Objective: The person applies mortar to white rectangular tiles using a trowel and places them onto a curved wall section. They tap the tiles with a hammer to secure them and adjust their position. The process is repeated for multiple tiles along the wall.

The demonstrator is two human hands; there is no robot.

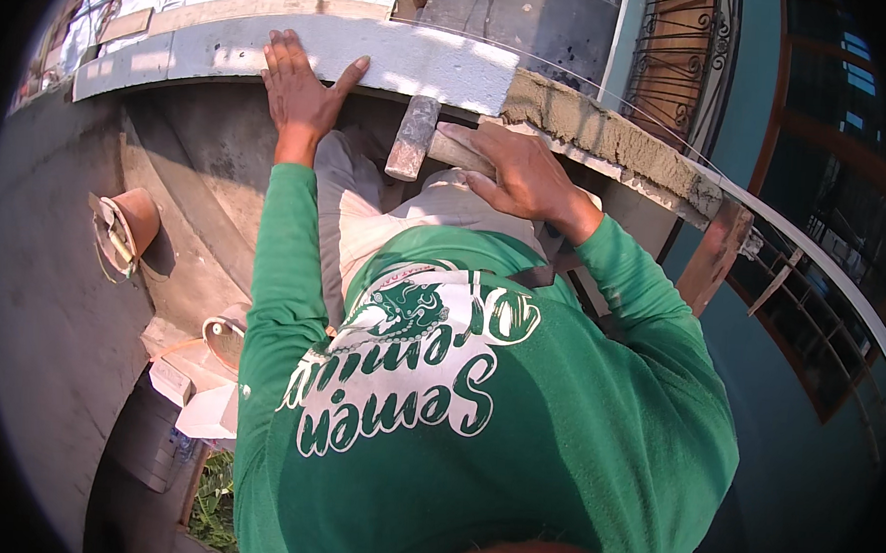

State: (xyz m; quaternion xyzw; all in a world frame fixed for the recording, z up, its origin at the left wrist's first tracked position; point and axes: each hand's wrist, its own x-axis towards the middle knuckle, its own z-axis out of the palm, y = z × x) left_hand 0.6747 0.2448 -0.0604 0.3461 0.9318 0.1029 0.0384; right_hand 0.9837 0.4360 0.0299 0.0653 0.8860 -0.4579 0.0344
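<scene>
My left hand [304,87] lies with its fingers spread on a pale grey block [429,61] along the top of a low wall. The right hand [533,176] is closed around the handle of a mallet [413,138]. Its dull grey, mortar-smeared head stands just on my side of the block's edge; I cannot tell if they touch. To the right of the block, rough sandy mortar [601,125] covers the wall top. A thin string [564,78] runs beyond the block and past the mortar.
An orange-brown bucket [135,222] is at the left, with another round container [224,340] lower down near white boxes [210,412]. A wooden post [715,256] stands at the right, before a teal wall [747,122]. Beyond the string is a patterned metal grille [672,63].
</scene>
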